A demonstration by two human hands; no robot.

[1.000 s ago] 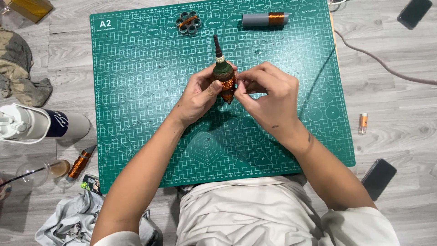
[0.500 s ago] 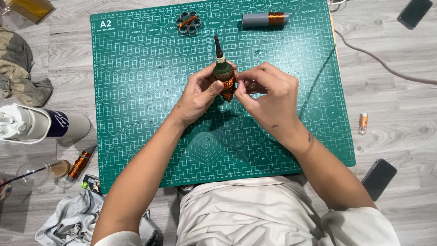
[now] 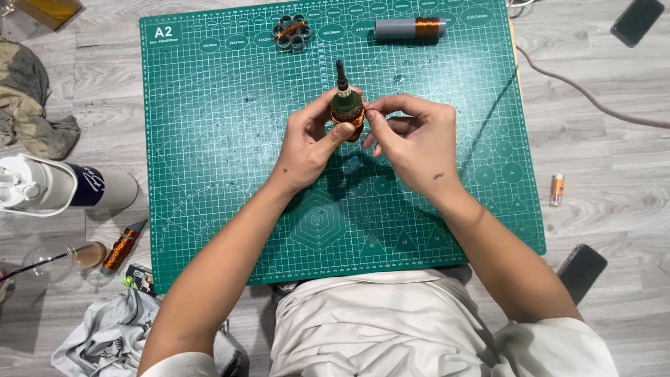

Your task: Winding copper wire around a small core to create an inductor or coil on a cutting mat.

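Mostly hidden: copper-wound rotor [image 3: 346, 112] between left hand [image 3: 312, 143], right hand [image 3: 414, 142].

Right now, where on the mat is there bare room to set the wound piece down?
Free: the green cutting mat's left half, between its left edge and the left hand, and the right strip past the right hand. Crowded: the top edge, with the ring cluster and grey spool, and the centre, where both hands hold the copper-wound rotor.

Rotor [image 3: 346, 112] mid-mat [image 3: 209, 126]; ring cluster [image 3: 291, 33], tube [image 3: 409, 28] behind; bottle [image 3: 63, 185] left off-mat.
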